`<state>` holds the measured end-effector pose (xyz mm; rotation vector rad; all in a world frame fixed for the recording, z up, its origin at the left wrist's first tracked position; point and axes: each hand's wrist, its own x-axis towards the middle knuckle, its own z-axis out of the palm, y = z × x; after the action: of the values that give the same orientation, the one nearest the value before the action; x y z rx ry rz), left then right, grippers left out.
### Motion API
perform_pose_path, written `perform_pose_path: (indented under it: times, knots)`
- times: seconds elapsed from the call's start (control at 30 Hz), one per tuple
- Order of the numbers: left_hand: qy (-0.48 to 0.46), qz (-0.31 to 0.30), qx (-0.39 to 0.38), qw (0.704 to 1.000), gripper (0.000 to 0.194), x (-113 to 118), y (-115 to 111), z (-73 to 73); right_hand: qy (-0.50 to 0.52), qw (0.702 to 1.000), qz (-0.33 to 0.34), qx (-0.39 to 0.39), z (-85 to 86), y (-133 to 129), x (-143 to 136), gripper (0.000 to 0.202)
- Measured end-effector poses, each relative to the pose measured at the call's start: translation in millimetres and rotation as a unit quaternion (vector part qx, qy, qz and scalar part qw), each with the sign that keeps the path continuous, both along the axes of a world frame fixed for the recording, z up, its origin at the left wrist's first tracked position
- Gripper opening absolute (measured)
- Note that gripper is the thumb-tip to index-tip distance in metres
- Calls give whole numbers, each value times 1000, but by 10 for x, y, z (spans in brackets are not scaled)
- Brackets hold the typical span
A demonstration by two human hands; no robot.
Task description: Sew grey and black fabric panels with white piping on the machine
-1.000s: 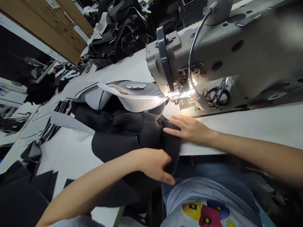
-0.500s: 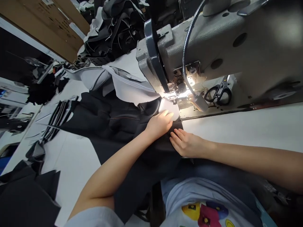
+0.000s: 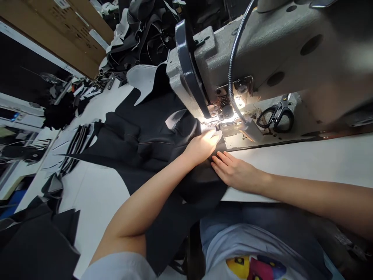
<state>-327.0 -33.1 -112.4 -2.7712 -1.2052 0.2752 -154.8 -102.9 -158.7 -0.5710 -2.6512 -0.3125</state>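
Observation:
Black fabric point(image 3: 157, 144) with a brown stitch line lies bunched on the white table and hangs over its front edge. My left hand point(image 3: 203, 146) has its fingers closed on the fabric's edge, close to the lit needle area of the grey sewing machine point(image 3: 279, 50). A bit of pale lining shows at its fingertips. My right hand point(image 3: 237, 171) rests on the black fabric with its fingers stretched out, just right of and below my left hand.
Black-handled scissors point(image 3: 276, 116) lie on the machine bed. A small lamp on a bendy metal neck point(image 3: 235, 58) hangs beside the needle. Stacked dark pieces point(image 3: 76, 149) lie left, a fabric heap point(image 3: 142, 35) behind, a cardboard box point(image 3: 58, 31) back left.
The large pale lining flap left of the needle has turned over, showing dark fabric there. My left hand has moved slightly toward the needle, covering more of the pale piece. The view has shifted slightly.

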Motion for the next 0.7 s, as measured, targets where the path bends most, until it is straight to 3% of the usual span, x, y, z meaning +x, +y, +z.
perform_pose_path:
  times: [0.13, 0.3, 0.43, 0.7]
  knots:
    - [13, -83, 24, 996, 34, -58, 95, 47, -15, 1000, 2, -21, 25, 77, -13, 37]
    - [-30, -21, 65, 997, 30, -163, 102, 108, -18, 1000, -19, 3, 5, 63, -76, 38]
    - [-20, -38, 51, 998, 28, -146, 115, 107, -27, 999, -29, 13, -16, 40, -122, 37]
    - [-25, -13, 62, 998, 21, -52, 176, 4, -32, 998, -53, -5, -13, 138, -177, 39]
